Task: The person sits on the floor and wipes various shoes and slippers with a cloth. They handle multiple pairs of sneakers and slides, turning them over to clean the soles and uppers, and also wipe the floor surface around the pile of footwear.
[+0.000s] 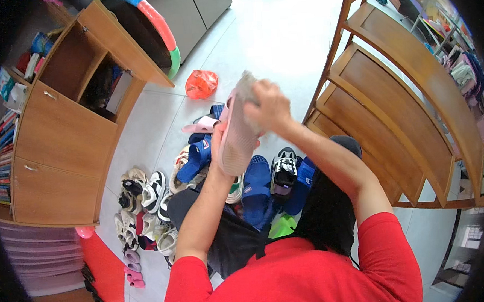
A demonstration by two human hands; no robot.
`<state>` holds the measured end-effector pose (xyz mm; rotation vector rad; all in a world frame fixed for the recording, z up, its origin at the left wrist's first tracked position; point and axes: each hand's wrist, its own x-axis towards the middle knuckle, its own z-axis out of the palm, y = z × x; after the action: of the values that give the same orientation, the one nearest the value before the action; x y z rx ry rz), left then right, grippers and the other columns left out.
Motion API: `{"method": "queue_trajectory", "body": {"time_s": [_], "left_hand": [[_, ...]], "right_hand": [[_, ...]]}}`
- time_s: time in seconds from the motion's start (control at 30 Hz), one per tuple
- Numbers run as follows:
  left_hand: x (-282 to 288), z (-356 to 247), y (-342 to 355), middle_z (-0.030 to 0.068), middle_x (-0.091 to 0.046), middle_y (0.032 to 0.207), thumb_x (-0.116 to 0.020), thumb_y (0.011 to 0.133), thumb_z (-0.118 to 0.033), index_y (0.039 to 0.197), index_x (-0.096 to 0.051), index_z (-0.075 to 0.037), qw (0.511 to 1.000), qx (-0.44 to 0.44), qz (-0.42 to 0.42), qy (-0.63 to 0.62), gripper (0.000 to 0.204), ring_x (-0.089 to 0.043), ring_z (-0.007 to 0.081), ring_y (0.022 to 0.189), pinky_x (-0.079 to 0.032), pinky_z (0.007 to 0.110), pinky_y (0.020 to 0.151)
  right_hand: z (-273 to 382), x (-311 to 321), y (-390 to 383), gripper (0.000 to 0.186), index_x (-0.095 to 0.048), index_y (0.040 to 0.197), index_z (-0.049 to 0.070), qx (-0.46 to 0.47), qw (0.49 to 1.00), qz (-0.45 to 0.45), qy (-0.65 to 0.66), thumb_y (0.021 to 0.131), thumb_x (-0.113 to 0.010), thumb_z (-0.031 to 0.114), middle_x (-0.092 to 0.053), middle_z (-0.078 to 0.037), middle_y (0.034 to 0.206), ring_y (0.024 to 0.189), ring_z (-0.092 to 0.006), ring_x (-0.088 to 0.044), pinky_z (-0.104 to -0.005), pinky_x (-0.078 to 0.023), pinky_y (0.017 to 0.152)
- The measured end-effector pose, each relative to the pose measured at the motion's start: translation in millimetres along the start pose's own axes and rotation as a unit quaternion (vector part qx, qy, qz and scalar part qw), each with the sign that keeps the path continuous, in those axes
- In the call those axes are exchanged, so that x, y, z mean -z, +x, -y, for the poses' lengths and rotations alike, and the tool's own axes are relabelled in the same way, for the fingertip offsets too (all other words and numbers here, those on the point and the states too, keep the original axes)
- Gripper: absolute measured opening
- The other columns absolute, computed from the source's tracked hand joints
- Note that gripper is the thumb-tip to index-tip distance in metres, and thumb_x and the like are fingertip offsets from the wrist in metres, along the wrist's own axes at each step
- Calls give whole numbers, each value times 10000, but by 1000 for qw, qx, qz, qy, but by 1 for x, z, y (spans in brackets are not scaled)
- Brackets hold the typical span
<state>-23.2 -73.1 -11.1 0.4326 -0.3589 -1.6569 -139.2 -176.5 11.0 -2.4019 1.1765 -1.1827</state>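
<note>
My left hand [217, 147] is wrapped round a pink slipper [236, 140], holding it up with its sole toward me. A greyish cloth [245, 85] is in my right hand [271, 107], pressed against the toe end of that sole. Just behind, on the pile, lies another pink slipper [201, 126]. Below my hands, between my knees, are blue slippers [256, 186] and a black-and-white sneaker [284, 168]. A small blue slide [196, 160] sits beside my left forearm. The fingertips of my left hand are partly hidden by the slipper.
Several sneakers [155, 189] stand at the left, with small pink shoes [133, 277] nearer me. A wooden cabinet [60, 127] has its door [124, 39] swung out. A red plastic bag [201, 84] lies ahead; a wooden bench [387, 105] flanks my right.
</note>
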Motion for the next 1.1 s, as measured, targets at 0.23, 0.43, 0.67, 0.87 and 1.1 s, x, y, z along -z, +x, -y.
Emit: {"method": "queue_trajectory", "body": {"time_s": [0.23, 0.43, 0.67, 0.87, 1.1], "left_hand": [[1, 1, 15, 142, -557, 1157, -321, 913, -362, 1242, -464, -74, 994, -49, -92, -38, 460, -588, 272, 1001, -507, 395, 833], [-15, 3, 13, 150, -581, 1124, -357, 907, -404, 1255, -472, -73, 995, 12, -85, 48, 494, -641, 310, 845, -550, 361, 564], [38, 12, 21, 93, -581, 1154, -339, 890, -412, 1221, -499, -98, 990, -76, -115, -20, 483, -574, 246, 1040, -506, 396, 828], [-7, 1, 11, 209, -566, 1107, -365, 888, -410, 1266, -435, -25, 991, 9, -82, 102, 543, -620, 364, 845, -556, 401, 620], [23, 0, 23, 127, -578, 1142, -376, 896, -440, 1214, -488, -88, 992, -14, -127, -3, 488, -587, 270, 1003, -495, 416, 843]], "right_hand": [[-9, -20, -25, 342, -624, 972, 108, 158, 983, 22, 88, 634, -634, 162, -604, -116, 977, 918, -300, -587, -394, -512, 706], [-59, 10, 35, 336, -624, 976, 72, -158, 985, 33, 67, 715, -553, 271, -598, -139, 936, 869, -305, -602, -421, -491, 758], [2, -18, -22, 323, -625, 971, 103, 144, 975, 61, 159, 665, -623, 206, -615, -123, 938, 929, -299, -600, -389, -508, 785], [-70, 2, 38, 347, -626, 986, 64, -148, 986, 82, -5, 761, -542, 314, -613, -126, 947, 812, -263, -626, -377, -509, 721], [9, -18, -29, 340, -606, 994, 107, 164, 972, 52, 160, 682, -621, 242, -603, -110, 962, 885, -303, -611, -399, -508, 786]]}}
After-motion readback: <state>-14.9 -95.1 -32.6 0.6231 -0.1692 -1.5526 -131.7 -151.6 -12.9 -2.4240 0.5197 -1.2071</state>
